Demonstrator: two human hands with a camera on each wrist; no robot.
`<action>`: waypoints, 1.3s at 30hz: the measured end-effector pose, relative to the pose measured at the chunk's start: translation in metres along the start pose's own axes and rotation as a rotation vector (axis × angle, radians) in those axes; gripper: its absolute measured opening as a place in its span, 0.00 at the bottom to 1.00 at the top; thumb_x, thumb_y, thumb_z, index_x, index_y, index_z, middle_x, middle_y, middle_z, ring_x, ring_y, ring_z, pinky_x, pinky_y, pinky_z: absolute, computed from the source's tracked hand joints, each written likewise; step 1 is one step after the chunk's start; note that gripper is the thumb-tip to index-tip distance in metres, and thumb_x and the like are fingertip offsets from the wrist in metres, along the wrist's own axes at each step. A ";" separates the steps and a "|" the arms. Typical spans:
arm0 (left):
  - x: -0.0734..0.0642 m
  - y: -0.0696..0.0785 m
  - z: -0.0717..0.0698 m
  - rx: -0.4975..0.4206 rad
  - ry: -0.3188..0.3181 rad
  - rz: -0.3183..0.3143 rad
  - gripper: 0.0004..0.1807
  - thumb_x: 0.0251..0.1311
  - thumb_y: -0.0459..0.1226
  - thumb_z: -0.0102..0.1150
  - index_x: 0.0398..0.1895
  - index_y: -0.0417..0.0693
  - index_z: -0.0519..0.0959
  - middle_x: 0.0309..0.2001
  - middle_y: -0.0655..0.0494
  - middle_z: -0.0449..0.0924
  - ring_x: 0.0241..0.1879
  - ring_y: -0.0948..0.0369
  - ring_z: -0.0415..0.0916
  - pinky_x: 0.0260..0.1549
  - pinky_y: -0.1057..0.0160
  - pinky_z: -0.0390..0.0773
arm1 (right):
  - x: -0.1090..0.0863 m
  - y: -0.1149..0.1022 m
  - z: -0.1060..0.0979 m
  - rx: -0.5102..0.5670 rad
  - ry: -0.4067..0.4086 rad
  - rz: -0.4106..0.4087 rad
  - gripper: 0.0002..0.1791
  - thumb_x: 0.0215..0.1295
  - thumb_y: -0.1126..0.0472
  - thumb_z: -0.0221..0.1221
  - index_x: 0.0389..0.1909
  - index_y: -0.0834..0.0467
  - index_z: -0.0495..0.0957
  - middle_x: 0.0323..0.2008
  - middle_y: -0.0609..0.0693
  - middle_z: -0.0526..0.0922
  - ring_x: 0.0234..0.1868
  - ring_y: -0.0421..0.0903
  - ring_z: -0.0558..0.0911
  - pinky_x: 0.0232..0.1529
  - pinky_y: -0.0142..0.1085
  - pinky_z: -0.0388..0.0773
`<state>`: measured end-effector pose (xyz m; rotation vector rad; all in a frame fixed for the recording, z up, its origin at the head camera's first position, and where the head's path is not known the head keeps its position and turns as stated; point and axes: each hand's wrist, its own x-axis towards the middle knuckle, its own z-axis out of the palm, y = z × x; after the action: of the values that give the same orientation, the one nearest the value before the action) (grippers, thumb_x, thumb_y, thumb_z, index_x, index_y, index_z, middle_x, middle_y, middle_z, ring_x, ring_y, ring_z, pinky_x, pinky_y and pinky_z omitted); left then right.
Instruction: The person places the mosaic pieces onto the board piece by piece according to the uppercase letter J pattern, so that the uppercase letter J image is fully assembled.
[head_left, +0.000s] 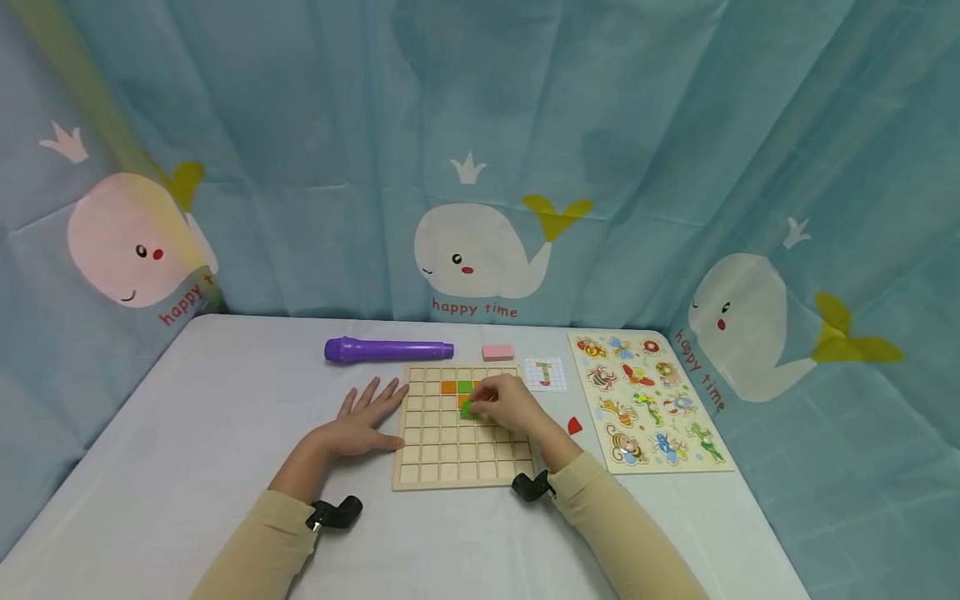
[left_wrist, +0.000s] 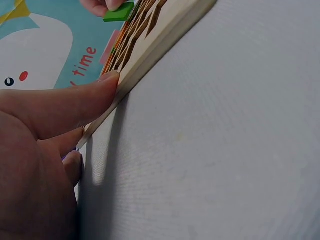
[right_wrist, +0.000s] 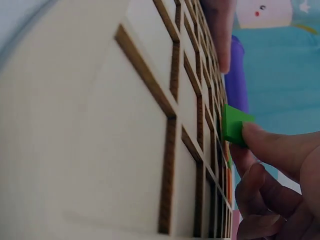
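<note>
A wooden grid board [head_left: 427,455] lies on the white table. My left hand [head_left: 358,430] rests at its left edge with fingers spread, and in the left wrist view the thumb [left_wrist: 90,102] presses on the frame. Between thumb and fingers, my right hand [head_left: 512,403] pinches a green square tile [right_wrist: 233,124], tilted close over the board's upper middle cells. Near it an orange tile [head_left: 448,387], another green tile [head_left: 465,387] and a second orange tile [head_left: 462,401] sit in the grid. The right fingers hide some cells behind them.
Behind the board lie a purple toy microphone [head_left: 390,351] and a pink block [head_left: 497,352]. To its right are a printed pattern card [head_left: 546,375], a small red piece [head_left: 574,426] and an insect picture board [head_left: 670,467]. A whale-print curtain [head_left: 322,242] hangs behind the table.
</note>
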<state>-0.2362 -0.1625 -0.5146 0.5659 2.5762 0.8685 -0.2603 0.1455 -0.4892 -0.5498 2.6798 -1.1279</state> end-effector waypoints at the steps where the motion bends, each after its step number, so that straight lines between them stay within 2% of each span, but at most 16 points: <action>1: 0.000 0.000 0.000 0.001 -0.002 -0.005 0.53 0.61 0.54 0.64 0.83 0.54 0.45 0.83 0.47 0.34 0.80 0.42 0.19 0.72 0.36 0.16 | 0.000 0.000 0.001 -0.010 -0.005 -0.002 0.03 0.66 0.56 0.67 0.35 0.51 0.86 0.30 0.41 0.84 0.29 0.39 0.78 0.30 0.31 0.78; 13: -0.001 -0.001 0.000 -0.010 0.013 0.003 0.53 0.60 0.53 0.65 0.82 0.53 0.47 0.83 0.47 0.34 0.80 0.42 0.19 0.71 0.36 0.15 | 0.004 -0.002 0.010 -0.101 -0.028 -0.004 0.04 0.65 0.54 0.68 0.34 0.49 0.88 0.29 0.38 0.85 0.28 0.38 0.78 0.32 0.32 0.77; 23: -0.001 -0.001 0.000 -0.014 0.013 0.007 0.53 0.60 0.53 0.65 0.82 0.52 0.47 0.83 0.46 0.34 0.80 0.41 0.19 0.71 0.36 0.15 | 0.003 -0.002 0.010 -0.094 -0.035 0.001 0.03 0.65 0.56 0.68 0.33 0.49 0.86 0.27 0.40 0.82 0.28 0.39 0.77 0.31 0.32 0.76; 30: -0.001 0.001 0.001 -0.009 0.008 0.004 0.53 0.60 0.52 0.65 0.82 0.52 0.47 0.83 0.46 0.34 0.80 0.41 0.19 0.71 0.35 0.15 | -0.004 -0.009 -0.004 -0.058 -0.012 0.034 0.02 0.66 0.56 0.67 0.34 0.50 0.86 0.30 0.42 0.82 0.29 0.41 0.77 0.29 0.33 0.77; 39: -0.001 -0.001 0.001 -0.001 0.017 0.009 0.53 0.60 0.53 0.65 0.82 0.52 0.47 0.83 0.46 0.35 0.80 0.41 0.20 0.71 0.35 0.16 | -0.017 -0.016 -0.027 -0.065 0.037 -0.003 0.04 0.67 0.55 0.66 0.37 0.50 0.86 0.32 0.43 0.82 0.30 0.42 0.77 0.31 0.34 0.78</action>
<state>-0.2349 -0.1634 -0.5151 0.5728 2.5902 0.8813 -0.2484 0.1598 -0.4586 -0.5483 2.7565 -1.0658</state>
